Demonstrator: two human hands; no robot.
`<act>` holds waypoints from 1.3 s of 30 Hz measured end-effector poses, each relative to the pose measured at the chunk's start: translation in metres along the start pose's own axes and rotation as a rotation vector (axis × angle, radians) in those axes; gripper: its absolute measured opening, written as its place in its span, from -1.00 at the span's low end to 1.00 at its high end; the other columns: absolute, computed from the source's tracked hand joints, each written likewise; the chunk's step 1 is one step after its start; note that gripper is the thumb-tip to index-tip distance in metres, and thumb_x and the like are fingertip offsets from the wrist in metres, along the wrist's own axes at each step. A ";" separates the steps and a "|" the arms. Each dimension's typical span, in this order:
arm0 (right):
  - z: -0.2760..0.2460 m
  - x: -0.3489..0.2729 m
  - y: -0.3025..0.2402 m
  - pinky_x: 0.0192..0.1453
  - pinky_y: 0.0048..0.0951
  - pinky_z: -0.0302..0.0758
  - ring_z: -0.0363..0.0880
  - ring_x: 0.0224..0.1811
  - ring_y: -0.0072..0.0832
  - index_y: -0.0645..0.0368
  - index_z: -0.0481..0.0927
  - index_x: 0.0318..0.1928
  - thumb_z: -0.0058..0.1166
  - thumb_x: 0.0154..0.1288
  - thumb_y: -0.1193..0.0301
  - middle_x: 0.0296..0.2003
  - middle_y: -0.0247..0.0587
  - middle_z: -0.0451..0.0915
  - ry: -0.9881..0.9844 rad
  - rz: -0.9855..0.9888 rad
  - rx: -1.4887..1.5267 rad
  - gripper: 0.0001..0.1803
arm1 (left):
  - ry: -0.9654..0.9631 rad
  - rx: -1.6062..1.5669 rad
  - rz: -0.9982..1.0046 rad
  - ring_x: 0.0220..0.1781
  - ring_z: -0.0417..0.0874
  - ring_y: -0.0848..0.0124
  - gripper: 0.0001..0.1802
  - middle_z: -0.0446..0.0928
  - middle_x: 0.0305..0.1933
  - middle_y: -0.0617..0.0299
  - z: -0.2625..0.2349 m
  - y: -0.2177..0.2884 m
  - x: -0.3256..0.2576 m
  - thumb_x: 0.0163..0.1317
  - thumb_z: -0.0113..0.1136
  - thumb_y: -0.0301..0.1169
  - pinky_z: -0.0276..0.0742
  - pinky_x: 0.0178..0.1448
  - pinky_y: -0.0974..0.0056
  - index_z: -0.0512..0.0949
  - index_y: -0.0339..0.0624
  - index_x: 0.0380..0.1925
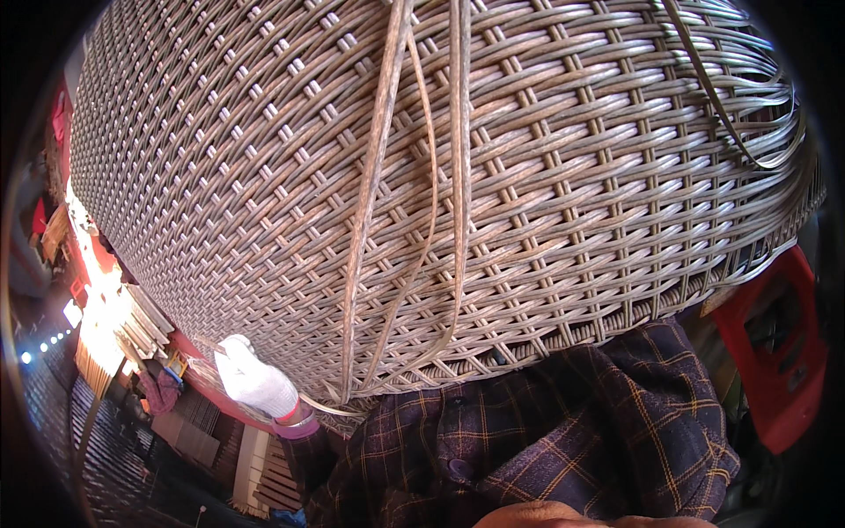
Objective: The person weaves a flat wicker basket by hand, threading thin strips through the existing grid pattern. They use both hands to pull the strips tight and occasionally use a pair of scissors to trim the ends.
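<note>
The big woven wicker piece point(493, 176) fills the upper and middle frame against your lap; it looks stiff but springy and fairly light, so take it along the lower rim, not by the loose strands point(374, 194). Your gloved left hand point(253, 380), lower left, is clenched at that edge, apparently on a strand; the right hand is out of view

head cam | worn, looks down | v. close to woven panel point(422, 176) | single view, fisheye
</note>
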State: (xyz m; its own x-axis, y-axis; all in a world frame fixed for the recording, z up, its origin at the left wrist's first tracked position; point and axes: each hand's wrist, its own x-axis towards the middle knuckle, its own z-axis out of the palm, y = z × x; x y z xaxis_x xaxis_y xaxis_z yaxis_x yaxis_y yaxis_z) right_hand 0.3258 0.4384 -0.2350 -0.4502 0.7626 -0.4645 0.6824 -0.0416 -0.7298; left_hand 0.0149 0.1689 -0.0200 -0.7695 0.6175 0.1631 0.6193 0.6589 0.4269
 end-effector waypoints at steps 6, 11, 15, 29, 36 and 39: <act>0.004 0.000 0.000 -0.14 -0.40 0.35 0.47 -0.25 -0.40 0.11 0.57 0.18 -0.03 0.64 0.36 -0.15 -0.26 0.52 -0.014 0.009 0.024 -0.75 | -0.003 0.008 0.032 -0.33 0.56 0.33 -0.69 0.57 -0.36 0.14 0.003 0.010 0.005 0.64 0.06 -0.42 0.51 -0.19 0.23 0.61 -0.43 -0.28; 0.015 0.000 0.004 -0.18 -0.42 0.33 0.45 -0.29 -0.43 0.12 0.57 0.16 -0.03 0.63 0.36 -0.19 -0.28 0.51 -0.004 -0.002 0.016 -0.76 | -0.012 0.035 0.046 -0.32 0.62 0.33 -0.83 0.62 -0.36 0.17 -0.005 0.005 0.004 0.51 0.12 -0.56 0.55 -0.21 0.24 0.65 -0.37 -0.27; 0.026 0.004 0.002 -0.21 -0.43 0.31 0.44 -0.32 -0.46 0.12 0.57 0.14 -0.02 0.63 0.36 -0.23 -0.30 0.50 -0.002 -0.004 0.031 -0.78 | -0.028 0.010 0.216 -0.30 0.59 0.41 -0.92 0.57 -0.34 0.23 -0.019 -0.021 0.008 0.40 0.23 -0.67 0.55 -0.19 0.27 0.61 -0.31 -0.29; 0.045 -0.002 -0.008 -0.33 -0.48 0.25 0.38 -0.43 -0.55 0.15 0.59 0.07 0.00 0.62 0.37 -0.34 -0.37 0.48 -0.003 0.026 0.120 -0.81 | 0.003 -0.045 0.156 -0.44 0.49 0.09 -0.65 0.38 -0.50 0.07 -0.030 -0.021 0.020 0.37 0.41 -0.47 0.42 -0.30 0.07 0.45 -0.27 -0.51; 0.051 -0.058 -0.045 -0.39 -0.51 0.22 0.35 -0.49 -0.59 0.16 0.59 0.03 0.01 0.62 0.37 -0.40 -0.40 0.46 -0.071 0.052 0.282 -0.83 | 0.095 -0.095 0.334 -0.44 0.55 0.04 -0.71 0.45 -0.49 0.03 -0.033 -0.021 0.022 0.42 0.38 -0.42 0.46 -0.31 0.05 0.53 -0.27 -0.46; 0.050 -0.095 -0.063 -0.41 -0.52 0.21 0.34 -0.51 -0.61 0.17 0.60 0.02 0.01 0.62 0.37 -0.42 -0.42 0.46 -0.144 0.079 0.376 -0.83 | 0.154 -0.046 0.405 -0.43 0.57 0.03 -0.75 0.45 -0.48 0.02 -0.033 -0.026 0.022 0.43 0.37 -0.43 0.47 -0.33 0.05 0.56 -0.24 -0.43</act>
State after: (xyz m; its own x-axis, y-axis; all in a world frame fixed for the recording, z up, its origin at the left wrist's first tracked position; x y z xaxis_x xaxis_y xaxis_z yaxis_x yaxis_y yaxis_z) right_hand 0.2968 0.3359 -0.1700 -0.4990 0.6503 -0.5729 0.4724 -0.3501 -0.8089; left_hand -0.0233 0.1507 0.0016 -0.4825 0.7486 0.4547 0.8709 0.3549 0.3399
